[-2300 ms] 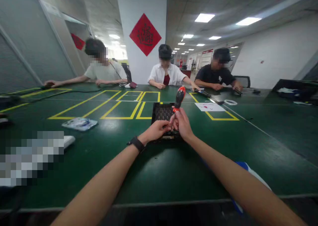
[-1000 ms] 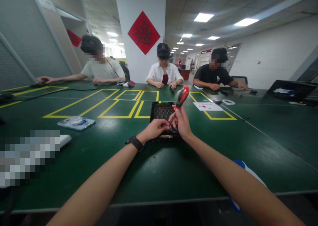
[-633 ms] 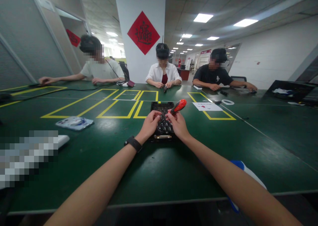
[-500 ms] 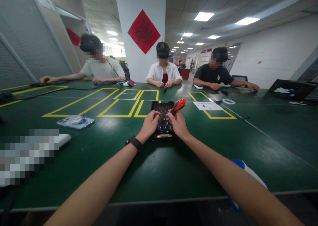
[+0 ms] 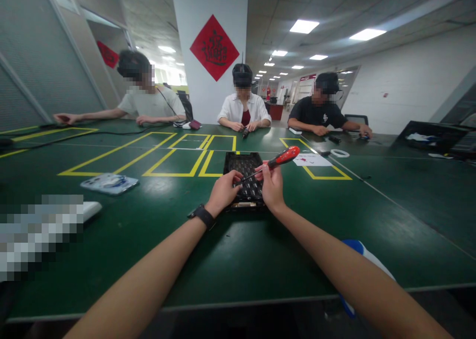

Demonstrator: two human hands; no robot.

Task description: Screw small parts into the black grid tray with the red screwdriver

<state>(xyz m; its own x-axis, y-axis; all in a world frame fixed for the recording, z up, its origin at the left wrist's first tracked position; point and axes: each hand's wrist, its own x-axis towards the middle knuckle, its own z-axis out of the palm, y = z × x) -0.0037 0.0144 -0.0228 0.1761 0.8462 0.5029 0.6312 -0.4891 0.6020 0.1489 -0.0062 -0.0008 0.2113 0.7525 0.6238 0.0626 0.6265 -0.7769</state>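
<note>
A black tray [image 5: 243, 161] of small bits lies on the green table in front of me. My right hand [image 5: 272, 186] is closed round a screwdriver with a red and black handle [image 5: 284, 157]; it lies almost level, handle to the right, shaft pointing left. My left hand [image 5: 223, 192] is pinched at the tip of the shaft, over the tray's near left part. Whatever sits between those fingertips is too small to make out. A black watch [image 5: 203, 215] is on my left wrist.
A phone-like flat object [image 5: 109, 182] lies to the left, a white and blue thing [image 5: 362, 254] under my right forearm. Yellow tape boxes [image 5: 174, 155] mark the table. A paper sheet [image 5: 311, 160] and tape roll [image 5: 339, 153] lie right. Three people sit along the far side.
The screwdriver has swung from nearly upright to almost level, handle now out to the right. My left hand rose from the tray's edge to the shaft tip.
</note>
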